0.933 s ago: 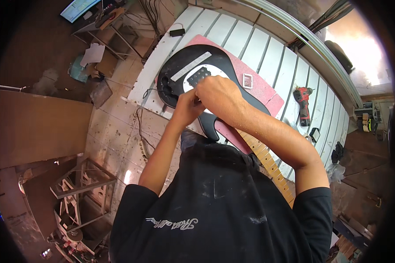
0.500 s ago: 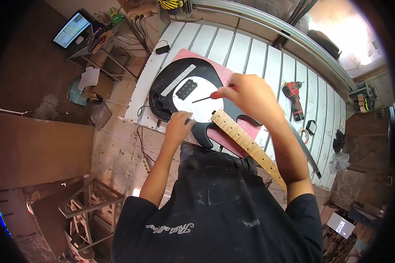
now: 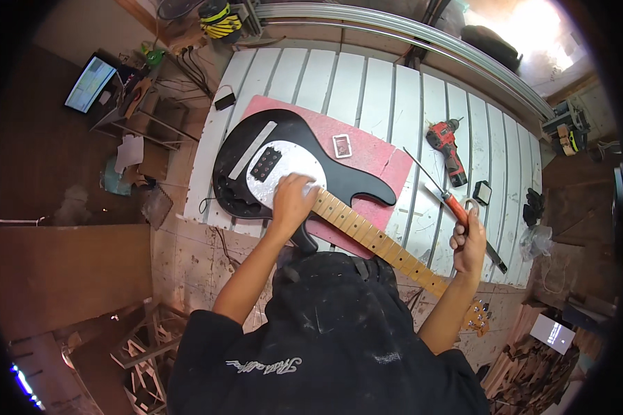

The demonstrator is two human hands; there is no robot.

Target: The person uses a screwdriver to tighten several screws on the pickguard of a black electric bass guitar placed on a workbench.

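Note:
A bass guitar with a black body [image 3: 339, 181] lies on the workbench, its white pickguard [image 3: 310, 162] holding a black pickup [image 3: 266, 166]. Its light wooden neck [image 3: 349, 221] slants toward the lower right, where the headstock [image 3: 476, 315] shows past my arm. My left hand [image 3: 294, 204] rests on the pickguard beside the neck's end, fingers curled in together; whatever is between them is hidden. Out to the right, my right hand [image 3: 469, 242] is closed round the red handle of a screwdriver [image 3: 454, 207]. The screwdriver's long shaft points up and left, away from the guitar.
Pink foam [image 3: 387, 166] lies beneath the guitar, with a small white-framed rectangular piece [image 3: 342, 146] on it. On the white slatted bench [image 3: 332, 79] are a red cordless drill [image 3: 447, 149], a small black box [image 3: 483, 192], a tape roll [image 3: 471, 206] and dark gloves [image 3: 534, 206].
My right hand has drawn the screwdriver off the pickguard to the right, its tip swinging upward. My left hand has shifted from the body's lower edge onto the pickguard near the neck. The view has shifted.

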